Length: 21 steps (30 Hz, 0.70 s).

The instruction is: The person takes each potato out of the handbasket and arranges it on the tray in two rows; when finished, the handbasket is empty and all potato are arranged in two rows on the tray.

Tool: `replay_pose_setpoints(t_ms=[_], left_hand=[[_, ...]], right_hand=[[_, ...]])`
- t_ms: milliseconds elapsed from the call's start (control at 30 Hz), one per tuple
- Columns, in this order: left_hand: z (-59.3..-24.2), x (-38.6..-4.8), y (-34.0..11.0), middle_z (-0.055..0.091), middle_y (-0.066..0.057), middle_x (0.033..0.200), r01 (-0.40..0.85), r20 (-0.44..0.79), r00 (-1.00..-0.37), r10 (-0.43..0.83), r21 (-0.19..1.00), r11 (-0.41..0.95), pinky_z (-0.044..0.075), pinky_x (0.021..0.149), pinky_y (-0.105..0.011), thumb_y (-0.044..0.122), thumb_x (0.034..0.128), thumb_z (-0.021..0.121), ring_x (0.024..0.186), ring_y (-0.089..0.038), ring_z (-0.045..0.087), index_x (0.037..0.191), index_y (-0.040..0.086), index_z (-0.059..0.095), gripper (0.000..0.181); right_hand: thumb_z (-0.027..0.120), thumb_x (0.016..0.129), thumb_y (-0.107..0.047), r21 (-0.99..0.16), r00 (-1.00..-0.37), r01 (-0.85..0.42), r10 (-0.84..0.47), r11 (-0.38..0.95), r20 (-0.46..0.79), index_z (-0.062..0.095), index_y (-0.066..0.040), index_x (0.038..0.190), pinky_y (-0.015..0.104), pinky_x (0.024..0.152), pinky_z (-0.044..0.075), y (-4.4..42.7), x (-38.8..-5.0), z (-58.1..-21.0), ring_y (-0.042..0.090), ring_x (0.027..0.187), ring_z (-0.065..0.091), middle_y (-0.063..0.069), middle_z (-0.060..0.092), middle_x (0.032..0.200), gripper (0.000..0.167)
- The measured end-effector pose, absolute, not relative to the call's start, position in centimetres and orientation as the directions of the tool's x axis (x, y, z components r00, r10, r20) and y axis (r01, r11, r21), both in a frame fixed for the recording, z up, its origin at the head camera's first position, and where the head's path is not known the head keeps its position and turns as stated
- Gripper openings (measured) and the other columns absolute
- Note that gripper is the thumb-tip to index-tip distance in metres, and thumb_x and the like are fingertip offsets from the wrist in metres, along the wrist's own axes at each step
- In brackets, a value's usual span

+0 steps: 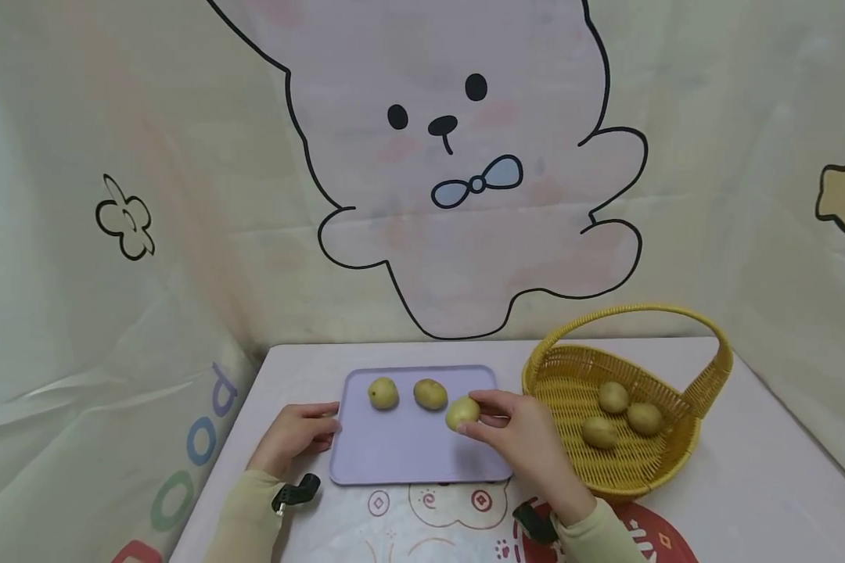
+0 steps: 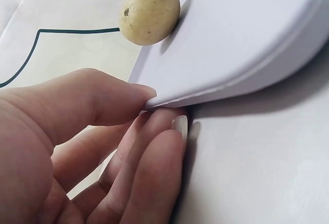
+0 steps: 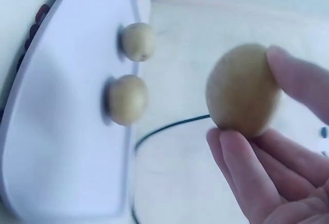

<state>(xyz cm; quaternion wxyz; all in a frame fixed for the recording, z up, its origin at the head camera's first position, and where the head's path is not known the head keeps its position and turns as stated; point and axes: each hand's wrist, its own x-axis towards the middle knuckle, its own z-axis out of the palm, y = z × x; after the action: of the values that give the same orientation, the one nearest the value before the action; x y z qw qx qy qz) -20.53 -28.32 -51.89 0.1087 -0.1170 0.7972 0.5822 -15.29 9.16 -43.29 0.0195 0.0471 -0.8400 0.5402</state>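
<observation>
The right hand (image 1: 524, 435) holds a potato (image 1: 462, 414) over the tray (image 1: 408, 457), where two potatoes (image 1: 383, 393) lie; the left hand (image 1: 297, 434) pinches the tray's edge; the basket (image 1: 623, 469) holds three potatoes (image 1: 600, 432).

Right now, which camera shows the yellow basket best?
The head view. It shows the basket with its tall handle and three potatoes inside, though the right hand hides part of its side. Neither wrist view shows it.
</observation>
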Motion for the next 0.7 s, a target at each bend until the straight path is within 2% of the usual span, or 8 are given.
replay_pose_setpoints(t_ms=[133,300,500,700], left_hand=[[-51.8,-20.6,-28.2,0.071,-0.001,0.08,-0.331,-0.326,-0.943,-0.065,0.901,0.279,0.059,0.065,-0.023,0.006,0.089,0.08,0.068,-0.01,0.066,0.139,0.001,0.072,0.051],[-51.8,-20.8,-28.0,0.07,-0.001,0.077,-0.336,-0.329,-0.941,-0.072,0.902,0.272,0.06,0.065,-0.024,0.006,0.0877,0.08,0.066,-0.01,0.065,0.138,0.002,0.073,0.051],[-51.8,-20.8,-27.7,0.072,-0.001,0.082,-0.329,-0.32,-0.944,-0.081,0.896,0.299,0.06,0.065,-0.025,0.008,0.0877,0.082,0.069,-0.011,0.066,0.138,0.003,0.073,0.051],[-51.4,-20.5,-27.5,0.075,-0.005,0.089,-0.296,-0.272,-0.955,-0.119,0.876,0.379,0.06,0.066,-0.028,0.007,0.0862,0.079,0.071,-0.015,0.067,0.135,0.003,0.075,0.049]], right_hand=[[0.095,0.083,-0.017,-0.898,-0.993,-0.106,0.004,0.427,0.119,0.079,-0.003,0.126,0.029,0.088,0.065,7.5,-17.2,-45.3,0.025,0.108,0.081,0.015,0.081,0.119,0.048],[0.092,0.086,-0.019,-0.859,-0.989,-0.07,0.079,0.507,0.127,0.076,-0.003,0.131,0.037,0.093,0.065,6.5,-19.2,-47.2,0.027,0.112,0.079,0.016,0.08,0.122,0.05],[0.09,0.087,-0.015,-0.848,-0.983,-0.02,0.144,0.53,0.113,0.075,0.001,0.131,0.043,0.096,0.064,6.3,-20.5,-48.9,0.032,0.113,0.078,0.021,0.078,0.124,0.049],[0.09,0.088,-0.015,-0.855,-0.986,0.01,0.148,0.518,0.078,0.071,0.003,0.135,0.045,0.099,0.063,6.5,-21.1,-49.6,0.033,0.118,0.076,0.023,0.076,0.129,0.053]])
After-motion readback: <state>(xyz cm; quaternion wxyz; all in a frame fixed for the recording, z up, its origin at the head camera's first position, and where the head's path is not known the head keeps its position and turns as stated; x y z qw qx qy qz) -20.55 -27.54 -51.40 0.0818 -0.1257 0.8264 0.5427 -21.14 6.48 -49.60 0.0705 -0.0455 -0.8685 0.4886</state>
